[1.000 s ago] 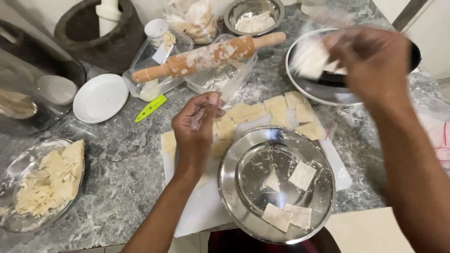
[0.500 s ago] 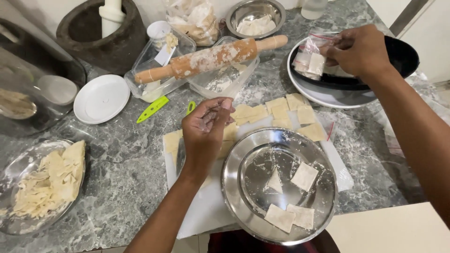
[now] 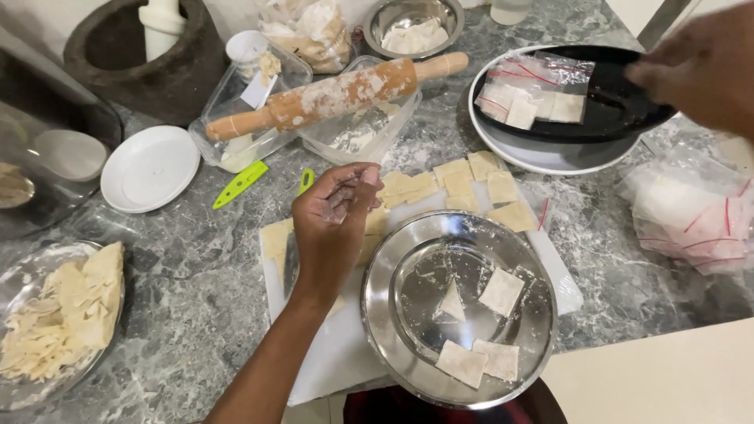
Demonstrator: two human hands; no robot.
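The grey marbled tabletop point(image 3: 196, 314) fills the view. At the 11 o'clock corner stands a dark stone mortar point(image 3: 157, 67) with a pale pestle upright in it. At 6 o'clock sits a round steel plate point(image 3: 458, 308) holding four flat dough squares point(image 3: 501, 291); it rests partly on a white cutting board point(image 3: 330, 353). At 1 o'clock a black pan point(image 3: 620, 106) lies on a white plate point(image 3: 542, 157), and in the pan lies a clear bag of dough squares point(image 3: 534, 94). At 8 o'clock a glass dish point(image 3: 31, 392) carries a heap of dough scraps point(image 3: 67, 314). A floured rolling pin point(image 3: 338, 94) lies across two clear containers at 12 o'clock, with a small white saucer point(image 3: 149, 167) to their 9 o'clock side. More clear bags point(image 3: 691, 212) are piled at 3 o'clock.

The left hand point(image 3: 334, 224) hovers over the board near the centre, just beside a row of cut dough pieces point(image 3: 471, 184); its grip is pinched together, fingertips floury, and whether anything lies between them I cannot tell. The right hand point(image 3: 703, 67) is at 2 o'clock, over the pan's far rim, its grip loosely curled; whether it touches the pan I cannot tell. Two green-handled tools point(image 3: 239, 184) lie at the left hand's 10 o'clock.
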